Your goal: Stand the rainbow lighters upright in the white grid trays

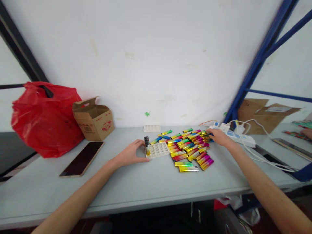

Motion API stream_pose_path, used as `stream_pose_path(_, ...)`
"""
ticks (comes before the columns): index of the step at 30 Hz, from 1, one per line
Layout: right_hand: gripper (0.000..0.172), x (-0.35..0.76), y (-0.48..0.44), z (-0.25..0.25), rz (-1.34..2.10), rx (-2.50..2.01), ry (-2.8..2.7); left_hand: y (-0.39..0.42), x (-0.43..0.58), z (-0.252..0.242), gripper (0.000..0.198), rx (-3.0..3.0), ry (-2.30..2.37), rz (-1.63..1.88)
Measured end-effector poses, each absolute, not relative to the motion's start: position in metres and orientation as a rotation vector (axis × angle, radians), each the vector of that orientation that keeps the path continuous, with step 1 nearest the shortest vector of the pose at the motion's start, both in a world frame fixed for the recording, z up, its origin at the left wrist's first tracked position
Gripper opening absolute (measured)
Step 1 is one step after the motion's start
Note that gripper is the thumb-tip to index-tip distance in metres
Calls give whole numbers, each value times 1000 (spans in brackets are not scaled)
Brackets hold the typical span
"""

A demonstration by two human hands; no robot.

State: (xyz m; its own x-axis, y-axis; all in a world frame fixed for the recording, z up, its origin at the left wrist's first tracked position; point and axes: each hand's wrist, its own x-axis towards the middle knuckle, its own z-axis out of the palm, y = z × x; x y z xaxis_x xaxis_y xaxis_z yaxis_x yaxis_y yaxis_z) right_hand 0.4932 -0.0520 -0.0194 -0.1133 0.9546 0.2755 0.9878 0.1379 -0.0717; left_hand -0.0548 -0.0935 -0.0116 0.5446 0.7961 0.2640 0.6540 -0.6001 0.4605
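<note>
My left hand [133, 153] grips the left end of a white tray [159, 150] with rows of round holes, its thumb along the front edge and its fingers at the back. A few lighters [147, 148] with dark tops stand upright in the tray's leftmost row. Right of the tray lies a loose pile of shiny lighters [186, 148] in yellow, red, green, blue and purple. At the pile's far right end, my right hand [220, 137] has its fingers closed on a lighter, which they partly hide.
A second white tray [151, 128] lies by the wall. On the left are a phone [82, 159], a cardboard box [94, 118] and a red plastic bag [47, 120]. Power strips [241, 138] with white cables lie on the right, near a blue metal frame [253, 65]. Another person's hand [306, 132] shows far right.
</note>
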Motion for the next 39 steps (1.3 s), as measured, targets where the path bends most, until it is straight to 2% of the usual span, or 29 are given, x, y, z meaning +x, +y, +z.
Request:
stream_pose_path(5,19,482,-54,-7,-142,-1711,-2027,-94,-55,-11,67,2488,1209,662)
stream_pose_path(7,23,464,-58,2,20,-1571,-1859,-93,-56,-12,68,2497,1205,649)
stream_pose_path(12,52,382,-70,32,682,-1139,-1370,-93,-56,-13,70,2500,1194,659)
stream_pose_path(17,47,296,-70,52,1095,-833,-1204,-95,-56,-11,68,2492,1182,680)
stream_pose_path(21,46,250,-71,40,1263,-763,-1165,-95,-55,-13,67,2488,1174,688)
stream_pose_path(27,47,227,-83,16,1389,-736,-1129,-93,-55,-14,69,2481,1168,677)
stream_pose_path(34,52,212,-96,12,1555,-661,-1179,-92,-55,-15,67,2492,1158,669)
stream_pose_path(36,51,205,-100,11,1475,-729,-1298,-92,-55,-15,67,2499,1154,675)
stream_pose_path(39,53,198,-106,10,1030,-912,-1602,-93,-55,-15,66,2508,1141,685)
